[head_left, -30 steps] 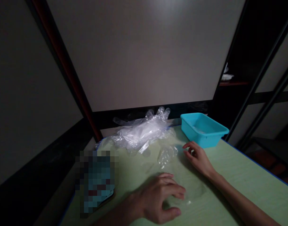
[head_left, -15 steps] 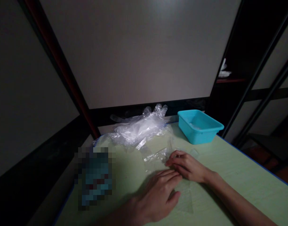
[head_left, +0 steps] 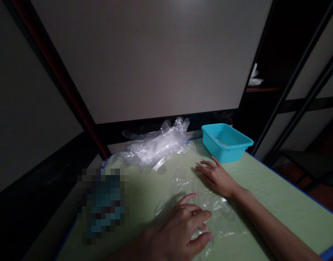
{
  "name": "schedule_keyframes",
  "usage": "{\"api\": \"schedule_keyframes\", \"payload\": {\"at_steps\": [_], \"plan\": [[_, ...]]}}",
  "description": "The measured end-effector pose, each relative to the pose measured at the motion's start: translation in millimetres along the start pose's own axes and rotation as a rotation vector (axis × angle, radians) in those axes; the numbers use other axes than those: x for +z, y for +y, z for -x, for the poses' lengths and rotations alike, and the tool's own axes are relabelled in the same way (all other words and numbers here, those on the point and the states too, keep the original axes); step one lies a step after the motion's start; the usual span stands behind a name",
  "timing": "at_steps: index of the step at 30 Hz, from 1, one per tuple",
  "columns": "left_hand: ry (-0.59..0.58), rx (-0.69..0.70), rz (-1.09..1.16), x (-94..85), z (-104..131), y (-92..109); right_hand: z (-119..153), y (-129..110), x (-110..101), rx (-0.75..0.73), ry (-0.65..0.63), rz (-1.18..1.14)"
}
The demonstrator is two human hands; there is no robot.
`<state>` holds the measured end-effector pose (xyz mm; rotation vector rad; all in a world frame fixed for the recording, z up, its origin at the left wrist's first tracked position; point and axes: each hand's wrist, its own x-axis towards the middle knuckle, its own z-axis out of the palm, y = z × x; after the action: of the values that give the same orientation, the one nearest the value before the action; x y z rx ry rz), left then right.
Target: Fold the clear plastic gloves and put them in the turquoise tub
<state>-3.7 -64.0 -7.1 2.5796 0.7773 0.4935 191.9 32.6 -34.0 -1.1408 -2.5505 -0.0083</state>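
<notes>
A thin clear plastic glove [head_left: 223, 214] lies spread on the pale green table [head_left: 275, 188], under and between my hands. My left hand [head_left: 186, 224] is over its near left part, fingers apart and slightly bent. Beyond it on the right, my right hand [head_left: 217, 177] rests at the plastic's upper edge with its fingers spread. Neither hand grips anything. Toward the back left of the table sits a crumpled pile of clear plastic gloves [head_left: 158, 146], some fingers sticking up.
A turquoise plastic basin [head_left: 226, 143] stands at the back right corner, with something pale inside. On the left edge lies a blurred-out bluish item [head_left: 106, 206]. A large grey panel [head_left: 155, 61] rises behind the table. A dark stool [head_left: 310, 163] is at the right.
My hands, close together before, have moved apart, and their fingers have spread. The clear plastic between them now lies wider across the table. The view has shifted slightly.
</notes>
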Motion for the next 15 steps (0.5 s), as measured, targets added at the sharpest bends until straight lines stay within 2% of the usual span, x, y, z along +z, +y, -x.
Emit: {"api": "schedule_keyframes", "payload": {"at_steps": [4,7,9,11,13,15], "plan": [[0.175,-0.061,-0.038,6.8,-2,-6,1,9,2,0.13,0.126,0.041],[0.274,-0.192,-0.087,11.1,-4,-14,1,7,-1,0.151,0.244,-0.064],[0.236,-0.26,-0.133,12.9,-4,-19,0,2,-3,0.135,0.311,-0.196],[0.132,-0.274,-0.2,14.1,-3,-25,-1,-4,-4,0.102,0.33,-0.35],[0.029,-0.245,-0.268,15.0,0,-29,-2,-13,-4,0.049,0.27,-0.495],[-0.046,-0.207,-0.308,14.9,2,-32,-2,-23,-3,-0.021,0.158,-0.597]]}}
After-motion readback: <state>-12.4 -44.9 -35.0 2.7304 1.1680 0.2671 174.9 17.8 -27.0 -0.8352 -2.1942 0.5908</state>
